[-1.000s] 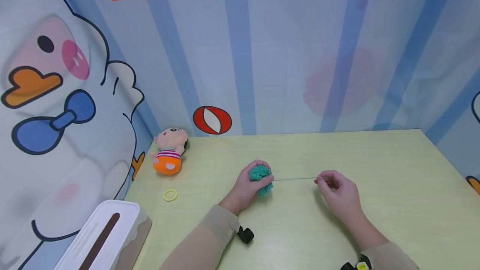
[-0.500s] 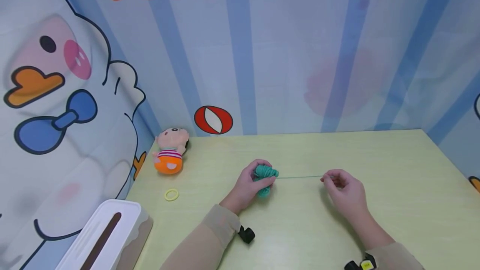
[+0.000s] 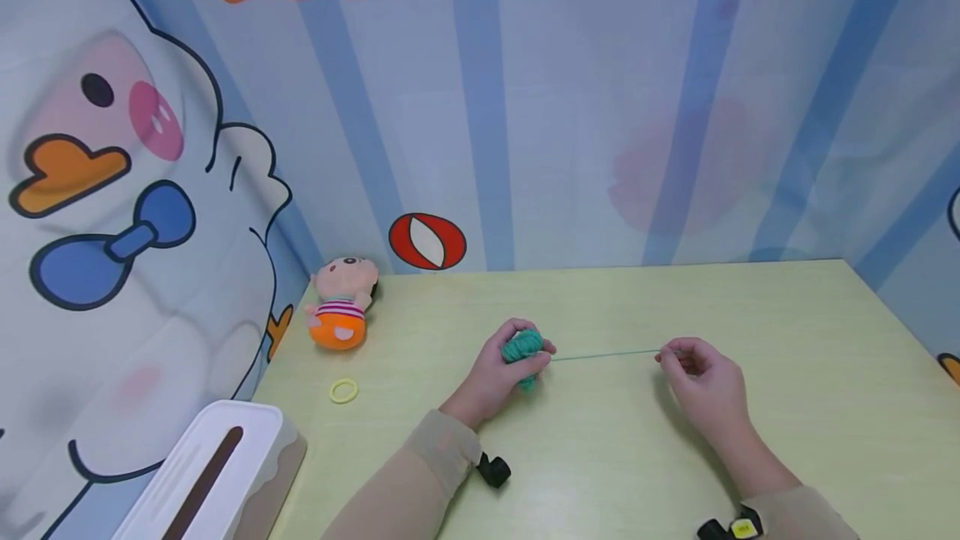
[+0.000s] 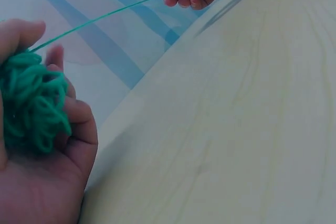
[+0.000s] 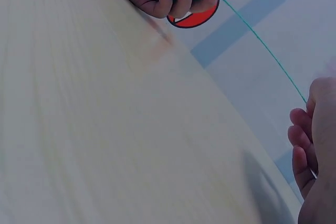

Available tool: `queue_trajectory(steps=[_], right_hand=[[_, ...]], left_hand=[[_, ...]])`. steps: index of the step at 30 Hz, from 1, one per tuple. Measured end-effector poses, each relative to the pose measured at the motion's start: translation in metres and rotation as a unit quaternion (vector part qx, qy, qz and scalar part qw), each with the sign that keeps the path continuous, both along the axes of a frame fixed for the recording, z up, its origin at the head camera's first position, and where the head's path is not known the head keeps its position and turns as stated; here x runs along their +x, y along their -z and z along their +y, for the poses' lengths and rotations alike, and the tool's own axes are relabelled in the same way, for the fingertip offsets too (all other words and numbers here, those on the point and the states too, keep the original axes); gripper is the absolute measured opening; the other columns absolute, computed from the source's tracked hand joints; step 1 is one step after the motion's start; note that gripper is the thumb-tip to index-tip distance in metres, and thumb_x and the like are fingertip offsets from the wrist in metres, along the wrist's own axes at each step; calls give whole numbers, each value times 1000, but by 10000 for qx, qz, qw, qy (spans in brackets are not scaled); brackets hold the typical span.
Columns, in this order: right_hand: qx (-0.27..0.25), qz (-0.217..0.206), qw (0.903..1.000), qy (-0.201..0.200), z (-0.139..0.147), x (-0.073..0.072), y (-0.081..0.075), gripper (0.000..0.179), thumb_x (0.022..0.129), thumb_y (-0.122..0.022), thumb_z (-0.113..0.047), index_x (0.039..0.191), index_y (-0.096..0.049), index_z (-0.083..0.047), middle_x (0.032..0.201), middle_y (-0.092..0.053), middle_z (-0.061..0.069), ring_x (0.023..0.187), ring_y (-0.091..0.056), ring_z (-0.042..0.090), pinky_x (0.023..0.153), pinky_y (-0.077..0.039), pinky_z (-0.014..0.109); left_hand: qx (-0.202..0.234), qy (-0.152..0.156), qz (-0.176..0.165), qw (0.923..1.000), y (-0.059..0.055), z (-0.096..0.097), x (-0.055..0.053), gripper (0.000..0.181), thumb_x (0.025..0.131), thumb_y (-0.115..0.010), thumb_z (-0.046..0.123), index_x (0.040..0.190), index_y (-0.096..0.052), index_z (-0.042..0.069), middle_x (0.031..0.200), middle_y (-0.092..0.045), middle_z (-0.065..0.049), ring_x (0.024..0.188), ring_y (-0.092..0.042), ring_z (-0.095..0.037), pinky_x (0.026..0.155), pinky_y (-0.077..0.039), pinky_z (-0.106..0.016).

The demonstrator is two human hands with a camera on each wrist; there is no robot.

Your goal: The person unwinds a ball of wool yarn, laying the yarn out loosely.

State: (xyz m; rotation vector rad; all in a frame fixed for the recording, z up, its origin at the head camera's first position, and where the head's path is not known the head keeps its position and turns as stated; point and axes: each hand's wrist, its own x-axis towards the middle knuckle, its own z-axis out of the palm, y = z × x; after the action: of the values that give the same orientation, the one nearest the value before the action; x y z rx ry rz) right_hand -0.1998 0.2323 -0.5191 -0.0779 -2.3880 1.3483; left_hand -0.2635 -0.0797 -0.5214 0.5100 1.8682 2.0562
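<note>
A green ball of yarn point(image 3: 522, 346) sits in my left hand point(image 3: 489, 382), with the fingers curled round it and the thumb on the near side. In the left wrist view its loose loops point(image 4: 34, 103) bulge out between thumb and fingers. From the ball a single taut strand point(image 3: 603, 355) runs right, above the table. My right hand point(image 3: 708, 394) pinches that strand between thumb and forefinger; the other fingers are curled in, as the left wrist view also shows. The right wrist view has the strand point(image 5: 262, 44) slanting down from the ball to the right fingertips point(image 5: 298, 116).
On the pale wooden table point(image 3: 600, 457), a plush doll point(image 3: 339, 307) in orange trousers lies at the back left. A yellow ring point(image 3: 343, 391) is in front of it. A white-lidded box point(image 3: 217, 457) with a slot stands at the left edge. A printed curtain point(image 3: 570, 107) hangs behind.
My right hand has moved right, and the strand between the hands has grown longer. The yarn ball has turned in my left hand, which stays in nearly the same place.
</note>
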Motion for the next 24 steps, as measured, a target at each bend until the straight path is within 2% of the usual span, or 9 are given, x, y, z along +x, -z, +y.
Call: queue_trajectory(steps=[4,7,11,13,15,17,19,22,24], right_hand=[[75,-6,9999,98,5,1,1,14,105,-69,-15,105,-78,-4,98,-83,14,79,-62,-9,74,-50,5],[102,-47,9998,173,10,2,1,15,106,-68,-16,105,-77,-4,99,-83,16,79,-62,-9,74,-50,5],[106,-93,9995,266,18,5,0,16,106,-68,-17,106,-78,-4,96,-83,7,79,-61,-9,75,-50,4],[136,-124,9994,308,22,6,0,17,106,-68,-19,107,-78,-5,92,-82,-3,79,-61,-9,74,-49,5],[166,-146,9992,342,25,7,1,17,107,-69,-19,107,-78,-5,90,-80,-10,79,-60,-9,74,-49,5],[202,-149,9990,365,28,8,1,17,107,-69,-20,108,-78,-5,89,-79,-15,79,-60,-9,73,-48,5],[208,-142,9989,388,29,9,1,17,106,-69,-20,108,-78,-5,88,-77,-19,79,-59,-9,73,-48,5],[234,-140,9988,412,32,9,1,18,106,-69,-20,108,-78,-5,88,-75,-23,79,-59,-9,72,-48,6],[247,-150,9986,439,33,9,1,18,106,-69,-20,109,-78,-5,88,-75,-22,78,-59,-9,72,-48,6]], left_hand=[[230,119,-149,9996,-1,0,0,62,106,-73,9,160,-44,13,126,-64,-16,105,-71,-19,99,-63,-31],[471,288,-297,9980,0,1,-1,69,106,-72,4,165,-39,13,126,-64,-27,99,-78,-21,99,-67,-37],[472,291,-340,9979,1,1,-1,52,105,-72,2,149,-45,5,127,-68,-19,93,-74,-20,89,-67,-33],[359,203,-314,9987,1,1,-1,43,105,-74,5,138,-48,7,132,-70,-16,97,-72,-20,86,-63,-30],[117,47,-224,9997,1,0,-1,40,105,-76,11,134,-48,11,135,-71,-16,105,-70,-21,86,-60,-28],[-144,-113,-133,9997,1,-2,0,43,104,-78,17,137,-50,15,135,-69,-12,112,-66,-21,90,-58,-29],[-362,-204,-43,9991,1,-3,1,51,104,-79,24,146,-51,18,127,-68,-7,113,-64,-19,94,-56,-29],[-82,4,-149,9999,1,-2,0,57,105,-78,23,153,-49,14,116,-66,-2,106,-68,-19,99,-60,-32],[244,242,-259,9991,2,-1,0,51,106,-75,17,148,-50,5,109,-68,-3,97,-71,-20,96,-64,-33]])
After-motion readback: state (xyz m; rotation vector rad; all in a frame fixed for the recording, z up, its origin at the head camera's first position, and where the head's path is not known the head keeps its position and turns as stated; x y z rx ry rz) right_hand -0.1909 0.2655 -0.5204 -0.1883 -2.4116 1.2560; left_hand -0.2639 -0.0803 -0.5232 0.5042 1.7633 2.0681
